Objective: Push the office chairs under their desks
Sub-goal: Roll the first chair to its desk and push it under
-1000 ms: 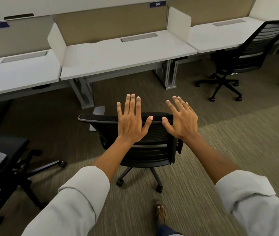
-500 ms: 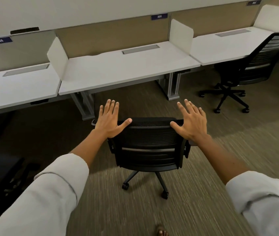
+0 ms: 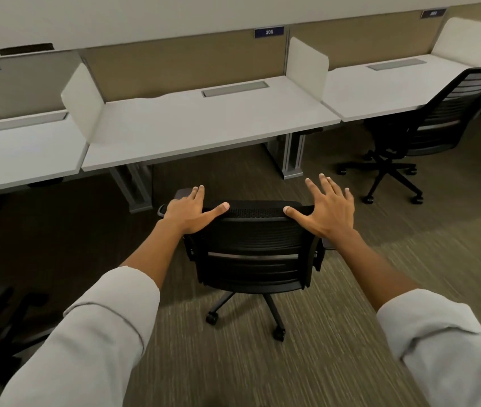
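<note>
We are wearing pale grey long-sleeved top. Left sleeve (image 3: pixel 98 327) bunching in soft folds, cuff seam showing, ending well short of left hand (image 3: pixel 188 211). Right sleeve (image 3: pixel 450 348) rolled into thick cuff, ending well behind right hand (image 3: pixel 329 208). Forearms showing bare between cuffs and hands. Both hands bare, short nails showing at fingertips.

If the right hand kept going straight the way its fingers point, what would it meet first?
Probably nothing soon: the right hand rests open on the chair top edge, fingers aimed forward and slightly up. Beyond them lies open floor, then likely the desk leg or desk edge; depth is unclear.
</note>
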